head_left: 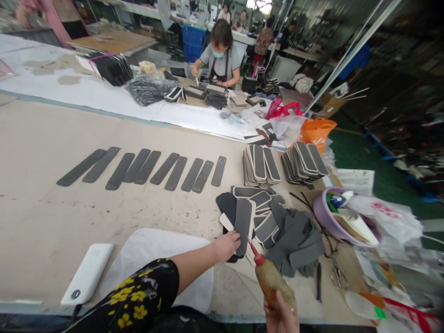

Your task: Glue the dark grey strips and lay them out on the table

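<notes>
My left hand [227,246] is closed on the lower edge of a long grey rounded panel [244,219] with a pale border. In my right hand [281,312] is a squeeze bottle [272,280], brownish and translucent, its red nozzle tilted up and left beside the panel's lower end. More grey panels with pale borders [267,226] lie in a loose heap beyond my hands. A crumpled pile of dark grey fabric pieces [294,240] sits to the right of them. Further left, several dark grey strips [140,166] lie in a slanting row on the table.
Two stacks of bordered panels [258,166] stand behind the heap. A purple basin [324,215], scissors [337,275] and plastic bags are at right. A white rectangular device [88,273] lies at left on the table [41,222]. Across the table a co-worker [222,55] holds a brush.
</notes>
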`<move>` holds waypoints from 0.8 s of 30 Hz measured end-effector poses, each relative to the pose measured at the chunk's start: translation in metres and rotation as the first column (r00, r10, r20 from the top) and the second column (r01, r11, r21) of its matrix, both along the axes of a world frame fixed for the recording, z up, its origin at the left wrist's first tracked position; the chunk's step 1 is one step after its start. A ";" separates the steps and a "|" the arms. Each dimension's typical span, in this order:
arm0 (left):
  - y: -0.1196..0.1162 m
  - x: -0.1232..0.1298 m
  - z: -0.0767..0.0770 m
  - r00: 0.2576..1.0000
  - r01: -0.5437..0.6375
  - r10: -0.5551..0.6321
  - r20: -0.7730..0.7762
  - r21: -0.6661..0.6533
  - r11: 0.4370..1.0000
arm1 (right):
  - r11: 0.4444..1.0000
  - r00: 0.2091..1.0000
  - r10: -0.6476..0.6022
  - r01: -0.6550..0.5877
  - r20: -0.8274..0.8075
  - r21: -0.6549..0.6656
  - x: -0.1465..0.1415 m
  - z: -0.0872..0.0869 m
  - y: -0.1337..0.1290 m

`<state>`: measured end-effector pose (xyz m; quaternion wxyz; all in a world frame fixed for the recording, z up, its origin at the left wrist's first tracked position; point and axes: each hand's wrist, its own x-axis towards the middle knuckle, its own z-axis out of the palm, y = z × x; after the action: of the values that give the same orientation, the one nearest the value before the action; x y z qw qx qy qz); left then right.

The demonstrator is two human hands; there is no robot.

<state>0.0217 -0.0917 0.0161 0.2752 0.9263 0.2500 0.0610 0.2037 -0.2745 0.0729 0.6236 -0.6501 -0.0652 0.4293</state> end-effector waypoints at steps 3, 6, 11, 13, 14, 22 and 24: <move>0.004 0.001 0.000 0.995 -0.006 0.013 0.096 -0.075 0.997 | 1.000 1.000 0.005 -0.004 -0.021 0.015 0.003 0.005 0.003; 0.006 -0.003 0.008 0.933 -0.169 0.218 0.286 -0.186 0.968 | 0.998 1.000 0.026 -0.026 -0.011 0.053 0.010 0.008 0.008; 0.010 -0.050 0.018 0.368 -0.557 0.866 0.337 -0.666 0.496 | 0.987 0.989 0.139 -0.142 0.049 0.070 0.013 0.014 0.017; 0.009 -0.086 0.016 0.079 -0.505 0.983 0.168 -0.843 0.185 | 0.979 0.980 0.193 -0.196 0.057 0.058 0.005 0.017 0.022; 0.008 -0.106 0.014 -0.036 -0.465 0.995 0.092 -0.883 0.065 | 0.973 0.974 0.220 -0.223 0.057 0.051 -0.001 0.019 0.026; -0.024 -0.229 0.000 -0.206 -0.670 0.978 -0.043 -0.722 -0.173 | 0.918 0.918 0.397 -0.397 0.018 0.017 -0.080 0.028 0.068; -0.031 -0.248 -0.004 -0.173 -0.780 0.984 -0.044 -0.604 -0.164 | 0.883 0.882 0.469 -0.469 0.055 -0.014 -0.101 0.027 0.079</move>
<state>-0.2264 -0.1227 0.0124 0.3840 0.3017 0.7773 0.3966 0.1030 -0.1951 0.0998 0.4990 -0.6270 -0.2379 0.5488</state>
